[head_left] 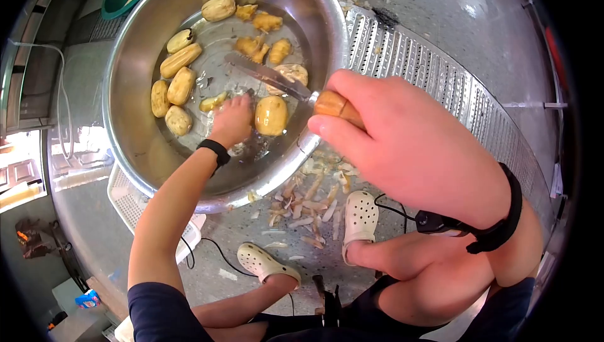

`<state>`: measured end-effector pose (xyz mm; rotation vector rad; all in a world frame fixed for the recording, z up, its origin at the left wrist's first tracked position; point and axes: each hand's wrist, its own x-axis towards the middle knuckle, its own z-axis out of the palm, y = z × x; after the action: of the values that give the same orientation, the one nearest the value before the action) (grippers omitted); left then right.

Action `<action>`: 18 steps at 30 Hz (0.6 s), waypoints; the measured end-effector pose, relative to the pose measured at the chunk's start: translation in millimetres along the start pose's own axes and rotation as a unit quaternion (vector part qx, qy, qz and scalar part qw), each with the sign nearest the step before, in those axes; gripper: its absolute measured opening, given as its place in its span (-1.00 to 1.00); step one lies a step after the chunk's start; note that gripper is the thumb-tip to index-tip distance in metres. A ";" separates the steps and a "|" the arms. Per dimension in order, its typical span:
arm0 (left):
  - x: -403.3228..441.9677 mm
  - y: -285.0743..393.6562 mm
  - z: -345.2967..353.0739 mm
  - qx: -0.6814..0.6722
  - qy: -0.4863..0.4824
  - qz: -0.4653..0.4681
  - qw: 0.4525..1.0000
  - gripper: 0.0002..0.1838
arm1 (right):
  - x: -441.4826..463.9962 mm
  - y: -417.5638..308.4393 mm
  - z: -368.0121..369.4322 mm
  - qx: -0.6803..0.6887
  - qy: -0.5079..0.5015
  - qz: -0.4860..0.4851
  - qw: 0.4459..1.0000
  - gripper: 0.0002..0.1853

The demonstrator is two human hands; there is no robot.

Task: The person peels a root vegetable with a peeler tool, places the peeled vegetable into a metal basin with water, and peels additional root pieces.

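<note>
My right hand (402,134) is closed around the wooden handle of a knife (270,78). The long blade points left across a large steel basin (336,21) with water in it. Down in the water, my left hand (233,122) has its fingers stretched out, the tips partly hidden. A small yellowish piece (214,101) lies beside those fingers. Just right of them sits a smooth tan root piece (271,115), and a mottled pale one (292,76) is partly behind the blade. Several oblong root pieces (181,86) rest along the left side, with knobbly ginger (267,22) toward the back.
Peelings (308,203) litter the floor between the basin and my light clogs (362,216). A slotted metal drain grate (428,65) runs along the right. A white plastic basket (129,200) is partly under the basin. A green bowl (116,3) with pale pieces stands at back left.
</note>
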<state>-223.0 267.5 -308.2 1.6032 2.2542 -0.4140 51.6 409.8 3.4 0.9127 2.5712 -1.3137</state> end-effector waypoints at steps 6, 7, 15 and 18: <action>9.4 57.9 -19.2 -0.059 -0.026 0.050 0.997 -0.04 | 6.1 6.9 -0.9 -0.013 0.058 -0.021 0.998 -0.67; 13.6 63.1 -22.9 -0.073 -0.043 0.043 0.995 -0.03 | 5.0 5.5 -3.0 -0.011 0.056 -0.011 0.998 -0.67; 34.8 57.7 -7.0 -0.140 -0.086 0.060 0.985 -0.17 | 4.9 21.0 -5.3 -0.016 0.064 -0.007 0.998 -0.68; 41.7 34.0 8.2 -0.262 -0.004 0.051 0.964 -0.34 | 4.8 19.6 -6.7 0.002 0.051 -0.008 0.999 -0.69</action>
<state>-202.6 310.2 -335.1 1.4137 2.0301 0.1943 59.7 425.9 -7.9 0.9860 2.6581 -1.3099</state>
